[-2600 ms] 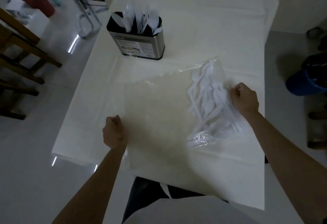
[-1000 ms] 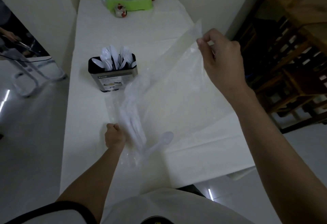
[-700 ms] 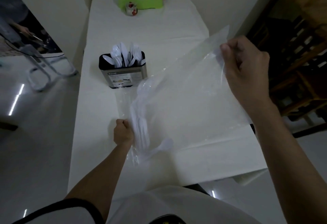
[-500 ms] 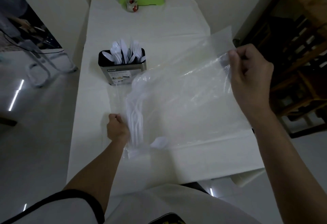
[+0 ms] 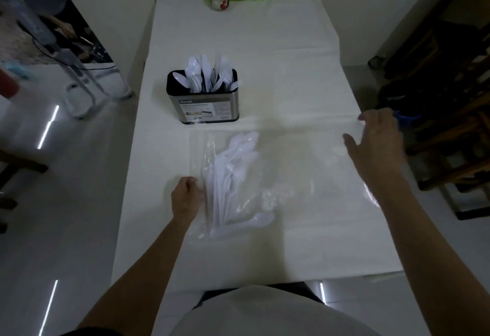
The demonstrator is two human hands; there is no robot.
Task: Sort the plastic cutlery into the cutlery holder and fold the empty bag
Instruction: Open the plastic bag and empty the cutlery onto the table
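Emptying step: left hand fisted on bag edge near holder, right hand open, flat on far end; next, pull cutlery out.

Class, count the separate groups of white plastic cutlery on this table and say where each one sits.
2. One group stands upright in the cutlery holder at mid-table. The other lies inside the clear bag, bunched at its left end beside the left hand. Single pieces overlap, so some are hidden.

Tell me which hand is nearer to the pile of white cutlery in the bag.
Left. The left hand grips the bag right beside the cutlery pile; the right hand is open at the bag's far right edge.
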